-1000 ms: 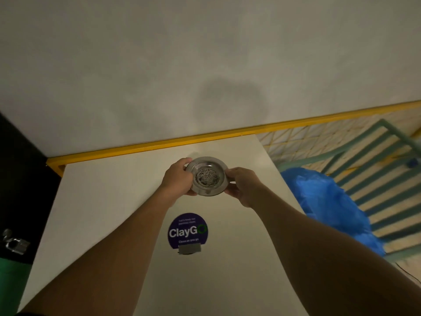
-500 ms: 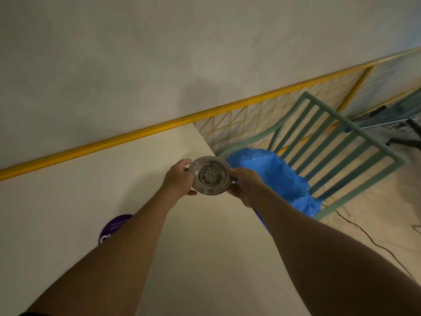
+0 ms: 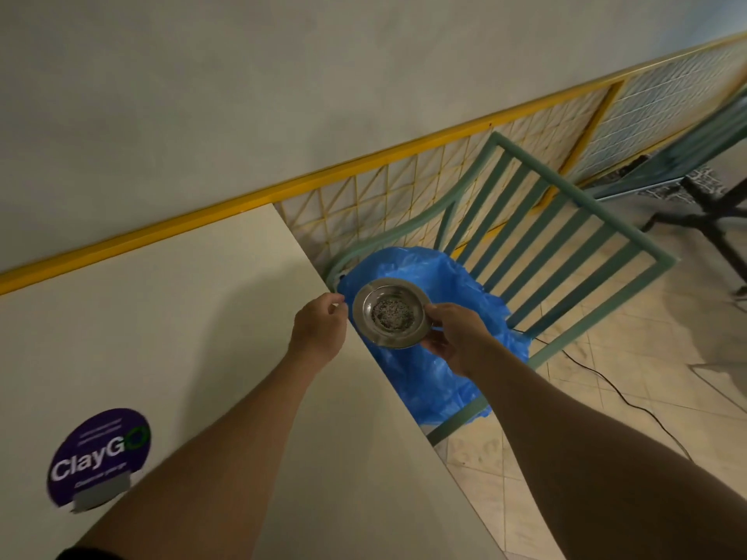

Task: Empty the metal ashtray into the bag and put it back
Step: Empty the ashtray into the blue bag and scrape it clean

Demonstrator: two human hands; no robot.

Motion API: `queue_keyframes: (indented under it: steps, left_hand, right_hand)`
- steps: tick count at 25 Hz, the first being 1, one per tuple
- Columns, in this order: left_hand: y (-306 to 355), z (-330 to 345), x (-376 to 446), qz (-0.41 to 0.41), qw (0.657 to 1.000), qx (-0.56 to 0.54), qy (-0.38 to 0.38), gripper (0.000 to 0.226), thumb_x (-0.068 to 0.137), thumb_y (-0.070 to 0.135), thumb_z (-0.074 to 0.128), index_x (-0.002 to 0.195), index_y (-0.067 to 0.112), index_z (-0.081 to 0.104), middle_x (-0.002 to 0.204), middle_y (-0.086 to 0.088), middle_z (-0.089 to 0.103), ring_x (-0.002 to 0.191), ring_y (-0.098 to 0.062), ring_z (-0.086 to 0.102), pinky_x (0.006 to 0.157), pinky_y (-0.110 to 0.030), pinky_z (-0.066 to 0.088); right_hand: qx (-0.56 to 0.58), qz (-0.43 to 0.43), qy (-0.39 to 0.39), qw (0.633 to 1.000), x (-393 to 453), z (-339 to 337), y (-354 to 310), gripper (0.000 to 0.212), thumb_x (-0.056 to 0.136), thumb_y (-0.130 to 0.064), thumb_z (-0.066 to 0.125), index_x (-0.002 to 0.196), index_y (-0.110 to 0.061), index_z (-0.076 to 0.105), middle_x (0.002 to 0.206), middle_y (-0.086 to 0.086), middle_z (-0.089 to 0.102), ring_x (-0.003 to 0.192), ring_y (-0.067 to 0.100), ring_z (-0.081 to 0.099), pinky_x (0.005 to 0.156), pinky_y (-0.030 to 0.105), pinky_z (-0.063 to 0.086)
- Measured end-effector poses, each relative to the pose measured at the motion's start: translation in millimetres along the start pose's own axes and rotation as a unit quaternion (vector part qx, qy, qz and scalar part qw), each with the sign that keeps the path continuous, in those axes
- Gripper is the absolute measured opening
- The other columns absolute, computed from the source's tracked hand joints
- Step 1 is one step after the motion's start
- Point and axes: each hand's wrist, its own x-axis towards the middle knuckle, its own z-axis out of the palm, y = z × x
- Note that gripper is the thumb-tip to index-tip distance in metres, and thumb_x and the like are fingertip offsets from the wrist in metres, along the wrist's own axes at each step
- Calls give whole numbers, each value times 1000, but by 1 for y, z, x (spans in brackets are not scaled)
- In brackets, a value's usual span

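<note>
Now that left hand [image 3: 319,331] seemingly let go, ashtray [image 3: 391,313] (right-held) overhangs bag [image 3: 428,369].

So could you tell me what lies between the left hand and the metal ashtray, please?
Nothing solid. In the head view a narrow gap separates the left hand from the ashtray, with only the blue bag showing behind it.

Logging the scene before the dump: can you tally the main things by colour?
Silver: 1, the metal ashtray, ash inside, held by the right hand
Blue: 1, the bag
Purple: 1, the round sticker
Green: 1, the slatted chair
White: 1, the table
Total: 5
</note>
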Motion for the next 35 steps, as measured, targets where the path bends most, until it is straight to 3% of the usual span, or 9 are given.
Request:
queue_keyframes:
  steps: [2,4,9,14,18,28,35]
  left_hand:
    - [-4,17,9,30,998,31,39,29,94,21,46,105,10,71,107,-11,71,103,-30,62,79,-31,42]
    - [-12,31,19,86,989,100,62,26,91,18,49,94,7,72,96,-12,72,94,-31,63,76,-35,46]
    - [-34,60,41,255,909,330,-17,28,87,28,51,93,11,72,99,-4,68,111,-28,55,106,-49,34]
    - [-42,81,58,297,845,437,-82,41,89,41,41,59,18,55,61,-1,55,77,-21,53,105,-41,38]
    - [-48,91,65,286,839,456,-82,47,87,51,29,50,22,38,48,8,37,54,-13,44,82,-38,43]
    - [-54,97,70,269,835,475,-68,50,83,53,25,49,22,44,45,6,43,47,-7,34,75,-37,35]
    - [-52,96,71,266,835,476,-74,48,85,51,28,51,22,46,47,5,44,49,-8,36,81,-38,41]
  right_hand:
    - [-4,5,8,1000,18,-16,2,11,96,-14,56,92,-10,65,83,9,68,69,19,65,44,25,50]
    - [-5,12,13,1000,35,-30,5,11,97,-15,55,94,-11,65,84,8,69,70,19,65,48,26,51]
    - [0,27,33,999,72,-49,14,10,96,-15,57,89,-13,64,80,9,68,67,20,65,53,29,50]
    - [6,37,38,999,105,-61,20,11,96,-16,58,87,-14,64,79,8,68,69,20,64,55,30,51]
    - [21,46,50,997,132,-68,24,11,95,-16,58,85,-14,64,80,8,69,70,20,64,58,31,52]
    - [17,24,88,996,180,-81,22,10,95,-16,59,88,-15,65,85,10,69,73,21,65,54,30,50]
    - [-97,-85,173,976,188,-93,16,10,92,-23,65,86,-17,70,86,8,73,76,18,69,56,27,54]
